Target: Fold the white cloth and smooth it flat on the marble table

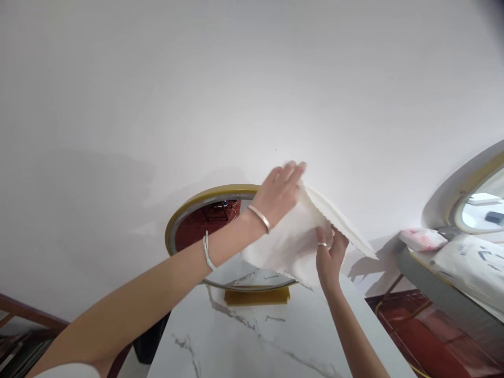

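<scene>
We see the left hand (279, 195) pinching the top corner of a white textured cloth (293, 241), fingers closed on it, in front of the round gold-rimmed mirror (205, 202) on the marble table (244, 341). Cloth hangs spread, long axis running upper-left to lower-right. Right hand (329, 253) grips its lower edge, fingers closed.

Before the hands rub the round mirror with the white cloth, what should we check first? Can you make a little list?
1. Left hand has the cloth: ok, its grip is on the top edge.
2. Right hand has the cloth too: ok, fingers pinch the lower part.
3. Cloth is against the mirror: cannot tell, it hangs in front and covers the right side.
4. Mirror stands steady: ok, it sits upright on its gold base on the marble table.
5. Table before the mirror is free of clutter: ok.
6. Cloth is clean: cannot tell, it only looks white.
</scene>
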`<state>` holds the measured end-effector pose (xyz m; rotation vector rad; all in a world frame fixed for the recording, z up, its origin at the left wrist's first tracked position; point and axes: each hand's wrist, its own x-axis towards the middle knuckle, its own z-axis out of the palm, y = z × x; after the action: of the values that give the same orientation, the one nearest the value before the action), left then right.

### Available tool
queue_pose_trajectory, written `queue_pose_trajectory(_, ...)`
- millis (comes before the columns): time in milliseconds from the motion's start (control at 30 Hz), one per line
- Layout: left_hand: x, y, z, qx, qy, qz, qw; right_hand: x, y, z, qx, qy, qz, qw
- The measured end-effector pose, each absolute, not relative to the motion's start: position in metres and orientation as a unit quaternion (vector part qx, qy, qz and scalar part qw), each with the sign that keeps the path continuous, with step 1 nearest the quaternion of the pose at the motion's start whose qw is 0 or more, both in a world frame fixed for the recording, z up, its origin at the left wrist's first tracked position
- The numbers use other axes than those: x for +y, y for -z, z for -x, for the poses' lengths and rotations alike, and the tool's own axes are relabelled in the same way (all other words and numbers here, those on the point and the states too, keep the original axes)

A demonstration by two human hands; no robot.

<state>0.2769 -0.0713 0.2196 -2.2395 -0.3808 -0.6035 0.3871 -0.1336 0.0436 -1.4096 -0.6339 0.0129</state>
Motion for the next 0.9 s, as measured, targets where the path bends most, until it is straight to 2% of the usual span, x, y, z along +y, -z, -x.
queue_pose_trajectory(133, -0.086, -0.187, -0.282, -0.129, 0.227, 0.881, 0.394, -0.13, -0.028, -0.399, -0.298, -0.019, 0.663, 0.686)
queue_pose_trajectory(300, -0.082, -0.171, -0.287, -0.148, 0.228, 0.898, 0.347, -0.133, -0.021, -0.401, -0.332, 0.049, 0.647, 0.685)
queue_pose_trajectory(433, -0.073, -0.168, -0.287, -0.146, 0.234, 0.884, 0.376, -0.134, -0.023, -0.39, -0.361, 0.131, 0.664, 0.641)
queue_pose_trajectory(567, -0.058, -0.17, -0.279, -0.078, 0.251, 0.88, 0.396, -0.127, -0.03, -0.376, -0.389, 0.164, 0.665, 0.616)
queue_pose_trajectory(767, -0.036, -0.178, -0.254, -0.022, 0.299, 0.887, 0.352, -0.107, -0.042, -0.357, -0.367, 0.214, 0.675, 0.603)
queue_pose_trajectory(900, -0.021, -0.18, -0.217, -0.018, 0.337, 0.879, 0.338, -0.09, -0.06, -0.344, -0.374, 0.297, 0.663, 0.576)
